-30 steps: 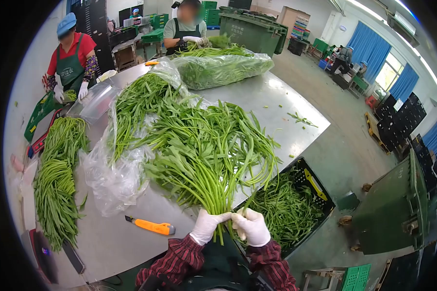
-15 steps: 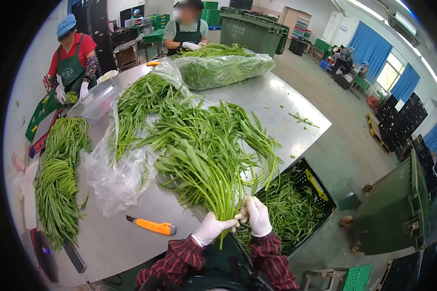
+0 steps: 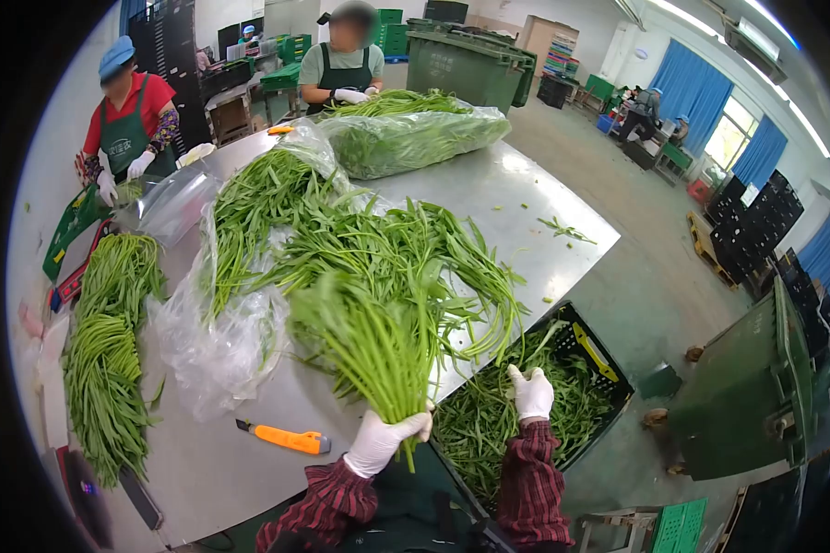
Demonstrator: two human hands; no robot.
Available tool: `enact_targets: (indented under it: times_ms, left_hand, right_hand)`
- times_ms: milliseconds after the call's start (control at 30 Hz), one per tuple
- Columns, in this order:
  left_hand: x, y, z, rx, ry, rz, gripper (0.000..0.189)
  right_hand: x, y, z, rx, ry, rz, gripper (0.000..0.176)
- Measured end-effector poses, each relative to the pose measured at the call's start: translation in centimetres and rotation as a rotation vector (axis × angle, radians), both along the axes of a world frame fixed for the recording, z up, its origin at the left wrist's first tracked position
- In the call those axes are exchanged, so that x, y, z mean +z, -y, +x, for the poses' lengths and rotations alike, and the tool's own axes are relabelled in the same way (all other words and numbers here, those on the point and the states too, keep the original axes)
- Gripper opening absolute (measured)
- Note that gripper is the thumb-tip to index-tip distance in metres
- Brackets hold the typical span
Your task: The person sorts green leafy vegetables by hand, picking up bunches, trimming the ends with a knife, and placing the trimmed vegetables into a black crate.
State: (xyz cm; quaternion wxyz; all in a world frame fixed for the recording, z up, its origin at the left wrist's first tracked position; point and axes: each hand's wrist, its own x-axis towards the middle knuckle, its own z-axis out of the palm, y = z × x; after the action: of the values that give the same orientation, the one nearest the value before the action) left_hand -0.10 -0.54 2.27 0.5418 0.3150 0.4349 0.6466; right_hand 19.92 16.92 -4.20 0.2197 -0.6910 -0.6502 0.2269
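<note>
My left hand (image 3: 387,441), in a white glove, is wrapped round the stems of a bunch of water spinach (image 3: 378,359), cut ends down and leaves pointing away. Over the black crate (image 3: 625,392) at the table's right edge is my gloved right hand (image 3: 531,394), thumb and forefinger apart. Loose leafy greens (image 3: 563,405) fill the crate below it. Beyond the held bunch, a heap of water spinach (image 3: 350,230) spills out of a clear plastic bag (image 3: 217,346). An orange utility knife (image 3: 286,438) lies on the metal table left of my left hand.
More bundled greens (image 3: 111,341) lie along the table's left side. A filled plastic bag (image 3: 415,143) sits at the far end. Two co-workers in aprons (image 3: 127,147) stand across the table. A green wheeled bin (image 3: 742,387) is at the right.
My right hand has left the stems and moved right, over the crate. My left hand keeps the bunch, shifted slightly left and blurred at the leaves.
</note>
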Motion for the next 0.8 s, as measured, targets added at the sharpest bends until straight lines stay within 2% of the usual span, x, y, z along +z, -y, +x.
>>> enact_targets:
  times_ms: [67,167,267,367,433,467,567,633,667,700,767,800]
  left_hand:
    - [0.5,-0.1,-0.2,0.102,0.002,0.055,0.017]
    - [-0.3,-0.3,-0.3,0.101,0.033,0.078,0.014]
    - [-0.5,0.0,-0.1,0.095,0.06,0.07,0.015]
    - [-0.8,0.1,-0.5,0.099,0.1,0.059,0.017]
    - [-1.0,0.1,-0.8,0.12,0.163,0.037,0.017]
    - [-1.2,0.1,-1.0,0.129,0.162,0.037,0.019]
    - [-1.0,-0.2,-0.6,0.168,0.168,0.025,0.021]
    - [-0.5,-0.4,-0.2,0.179,0.167,0.026,0.021]
    - [-0.4,-0.5,0.0,0.197,0.178,0.017,0.019]
    - [-0.4,-0.5,0.0,0.217,0.187,0.009,0.018]
    - [-1.0,-0.5,-0.2,0.209,0.174,0.0,0.016]
    - [-1.4,-0.4,-0.2,0.201,0.164,-0.017,0.014]
  right_hand:
    - [-0.4,-0.8,-0.4,0.02,0.063,0.02,0.047]
    - [0.7,-1.8,-2.7,0.04,0.125,0.038,0.062]
    - [-1.7,-4.4,-4.6,0.038,0.263,-0.061,0.073]
    - [-1.7,-5.8,-4.7,0.182,0.251,-0.09,0.048]
    - [-0.5,-5.9,-4.3,0.081,0.192,0.128,0.035]
    - [1.6,-5.0,-4.2,0.036,0.097,0.242,0.029]
    - [6.0,-2.5,-3.1,0.026,-0.61,0.517,0.017]
    - [6.6,-1.0,-3.3,-0.058,-0.778,0.635,0.013]
    - [5.4,-1.2,-3.0,0.105,-0.674,0.669,0.012]
    - [3.4,-1.4,-2.5,0.162,-0.894,0.212,0.012]
    - [4.4,1.4,-3.4,0.12,-0.854,-0.005,0.013]
    - [4.8,3.0,-3.9,0.125,-0.911,-0.012,0.013]
